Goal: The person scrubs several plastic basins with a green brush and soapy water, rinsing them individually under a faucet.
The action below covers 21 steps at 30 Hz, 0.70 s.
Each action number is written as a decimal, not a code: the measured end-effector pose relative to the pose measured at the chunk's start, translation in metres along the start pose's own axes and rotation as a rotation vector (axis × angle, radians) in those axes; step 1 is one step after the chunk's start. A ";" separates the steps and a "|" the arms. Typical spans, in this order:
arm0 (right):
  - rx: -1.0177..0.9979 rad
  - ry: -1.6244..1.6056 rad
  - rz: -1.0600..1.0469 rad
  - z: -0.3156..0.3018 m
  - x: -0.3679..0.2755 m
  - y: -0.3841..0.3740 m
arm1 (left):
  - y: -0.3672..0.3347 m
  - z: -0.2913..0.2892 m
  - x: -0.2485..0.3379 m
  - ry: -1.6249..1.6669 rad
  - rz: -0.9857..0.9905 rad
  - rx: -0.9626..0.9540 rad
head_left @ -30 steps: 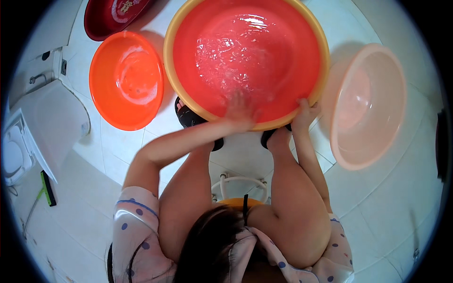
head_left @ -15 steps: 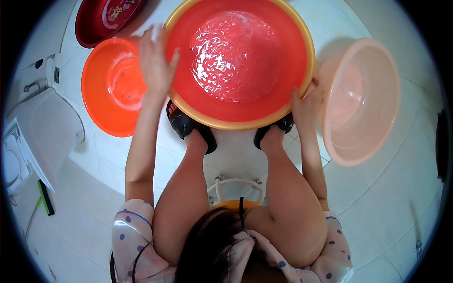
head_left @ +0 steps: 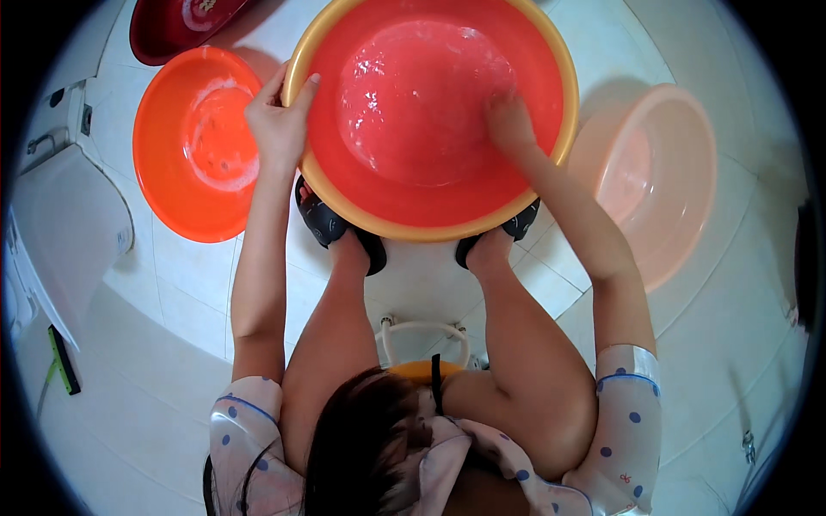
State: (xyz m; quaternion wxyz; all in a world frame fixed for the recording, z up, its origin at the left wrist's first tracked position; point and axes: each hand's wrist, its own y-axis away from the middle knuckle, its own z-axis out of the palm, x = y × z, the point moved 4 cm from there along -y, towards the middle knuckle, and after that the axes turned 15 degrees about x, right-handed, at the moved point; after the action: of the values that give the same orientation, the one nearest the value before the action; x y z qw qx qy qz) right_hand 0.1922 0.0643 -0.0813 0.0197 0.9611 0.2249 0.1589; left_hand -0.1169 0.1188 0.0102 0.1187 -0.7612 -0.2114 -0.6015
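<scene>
A large red basin [head_left: 413, 211] with a gold rim stands in front of me over my feet, with shallow, rippling water in its bottom. My left hand [head_left: 280, 125] grips the basin's left rim, thumb laid on the inner side and fingers around the outside. Inside the basin, on the right, is my right hand [head_left: 512, 120], low over the bottom or in the water. Its fingers are blurred, so their shape and anything in them cannot be made out.
An orange basin [head_left: 159, 185] with some suds stands to the left, a dark red basin [head_left: 155, 39] behind it. On the right a pale pink basin [head_left: 701, 193] leans tilted. A white toilet [head_left: 73, 224] and a green-and-black floor brush [head_left: 62, 361] are at the far left.
My right hand has left the basin's right rim and reached inside over the water. My left hand has come down and taken hold of the left rim. The view has shifted slightly.
</scene>
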 end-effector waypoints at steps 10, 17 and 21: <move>-0.009 -1.124 0.068 -0.106 -0.115 0.042 | 0.008 0.002 0.037 -0.072 0.104 -0.035; -0.213 -0.744 -0.387 -0.101 -0.080 0.085 | -0.005 -0.012 0.046 -0.220 0.208 -0.057; -0.316 0.057 -0.332 -0.052 0.016 0.050 | -0.007 -0.016 0.029 -0.241 0.184 -0.055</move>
State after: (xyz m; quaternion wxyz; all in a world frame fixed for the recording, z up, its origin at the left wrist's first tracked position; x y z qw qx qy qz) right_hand 0.2106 0.0245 -0.0213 0.1895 0.8910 0.3526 0.2139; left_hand -0.1287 0.1229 0.0422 0.1262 -0.8469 -0.1368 -0.4982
